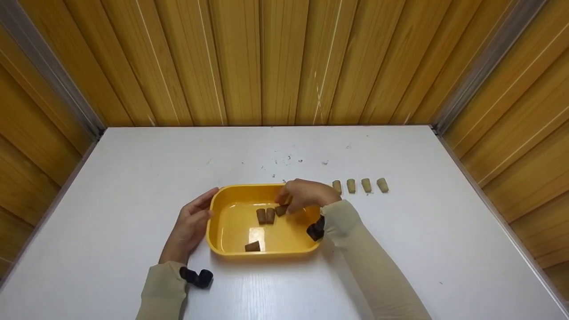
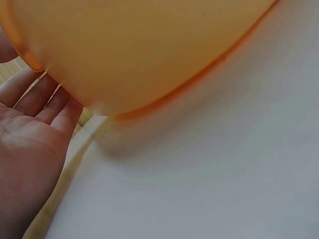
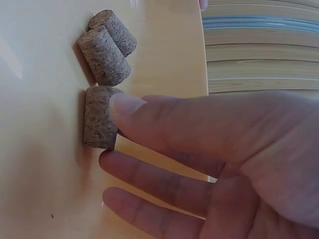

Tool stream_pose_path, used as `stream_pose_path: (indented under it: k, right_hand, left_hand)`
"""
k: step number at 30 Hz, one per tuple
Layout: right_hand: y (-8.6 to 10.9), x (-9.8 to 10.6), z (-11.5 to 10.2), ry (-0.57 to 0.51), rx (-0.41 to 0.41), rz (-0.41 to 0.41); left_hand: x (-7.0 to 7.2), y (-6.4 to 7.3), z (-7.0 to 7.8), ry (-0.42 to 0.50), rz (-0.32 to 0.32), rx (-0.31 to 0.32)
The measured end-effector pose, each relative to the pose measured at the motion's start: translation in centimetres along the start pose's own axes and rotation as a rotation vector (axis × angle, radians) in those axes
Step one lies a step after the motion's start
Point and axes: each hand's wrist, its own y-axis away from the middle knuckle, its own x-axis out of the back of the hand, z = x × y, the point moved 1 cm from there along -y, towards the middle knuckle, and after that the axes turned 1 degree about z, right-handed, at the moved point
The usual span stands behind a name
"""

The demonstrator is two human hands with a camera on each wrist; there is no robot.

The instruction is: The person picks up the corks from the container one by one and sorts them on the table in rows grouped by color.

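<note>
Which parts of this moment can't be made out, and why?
Head: the far right corner of the yellow tray, behind the right hand.
Head: the dark specks, too small to identify.
Left wrist: the tray's contents, hidden by its side.
Left wrist: the left hand, cut off by the left edge.

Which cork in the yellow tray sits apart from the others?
The lone cork stopper by the near wall of the yellow tray; three other stoppers inside cluster near the right hand.

Booth-like workspace; wood-grain walls [image 1: 282, 62] around a white table [image 1: 133, 178].
</note>
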Motion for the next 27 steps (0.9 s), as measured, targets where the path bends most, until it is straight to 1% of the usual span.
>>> stream_pose_path:
  k: [3, 7, 11, 13, 18, 23, 27]
  right_hand:
    - [-0.2, -0.1, -0.1, 0.001, 0.006, -0.008]
    - [-0.6, -0.2, -0.3, 0.027, 0.016, -0.018]
    - [-1.0, -0.5, -0.3, 0.042, 0.019, -0.009]
    - [-1.1, -0.7, -0.3, 0.045, 0.02, -0.005]
    - [-1.2, -1.0, -0.3, 0.054, 0.043, -0.007]
    - [-1.3, -1.2, -0.2, 0.046, 0.069, -0.009]
    - [-1.4, -1.4, -0.1, 0.032, 0.082, -0.008]
  left_hand:
    - [0.0, 0.0, 0.0, 0.002, 0.005, -0.002]
    - [-0.1, 0.0, -0.1, 0.024, 0.013, 0.013]
    - [-0.1, -0.1, 0.0, 0.036, 0.015, 0.032]
    - [-0.1, -0.1, 0.0, 0.029, 0.011, 0.03]
    - [0.0, -0.1, 0.0, 0.019, -0.002, 0.004]
    - [0.0, 0.0, 0.0, 0.016, -0.016, 0.001]
    - [0.0, 0.0, 0.0, 0.031, -0.013, 0.004]
